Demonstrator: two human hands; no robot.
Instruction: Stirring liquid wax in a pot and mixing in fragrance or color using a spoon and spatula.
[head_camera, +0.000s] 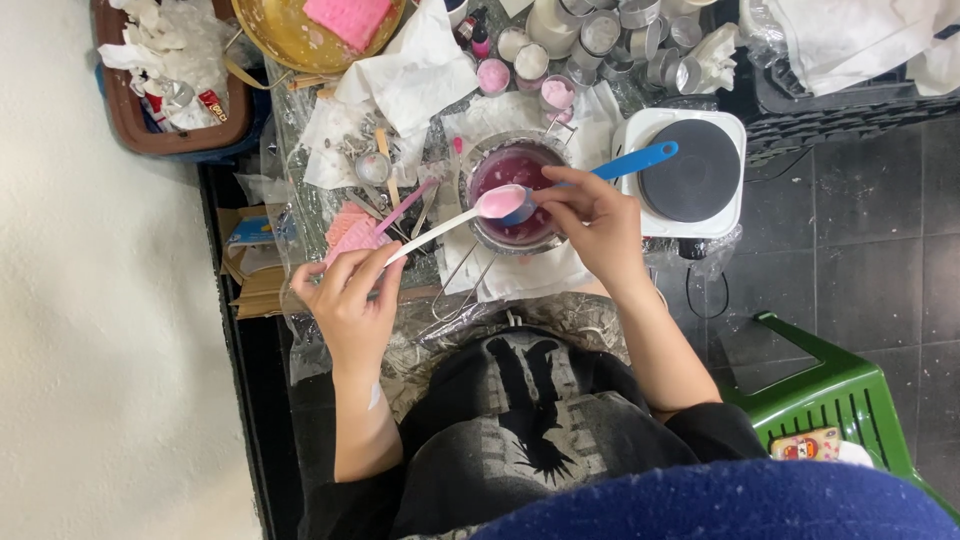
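The desk (300, 120) runs across the upper part of the view, covered in clear plastic sheeting and crowded with crumpled white paper. At its right end sits a white single hot plate (690, 175) with a dark round burner, and beyond it the dark tiled floor (860, 250) holds a green plastic chair (830, 395). At the far left of the desk a brown tray (130, 125) is heaped with white scraps, and next to it a golden bowl (290, 40) carries a pink textured block (348, 18). A cluster of small metal tins (640, 40) stands at the back, near a few little cups of pink wax (540, 75). In the middle, just left of the hot plate, rests a metal pot (515, 200) of purple-pink liquid. The person's right hand (590, 225) hovers over the pot, fingers pinched around a blue-handled spoon (630, 162) whose bowl meets the tip of the other utensil above the liquid. The left hand (350, 295) is closed around the handle of a white spoon (450, 222) loaded with pale pink wax, held out over the pot's rim. Just beyond that hand lies a second pink textured piece (350, 232) with a thin pink stick (405, 208) beside it.
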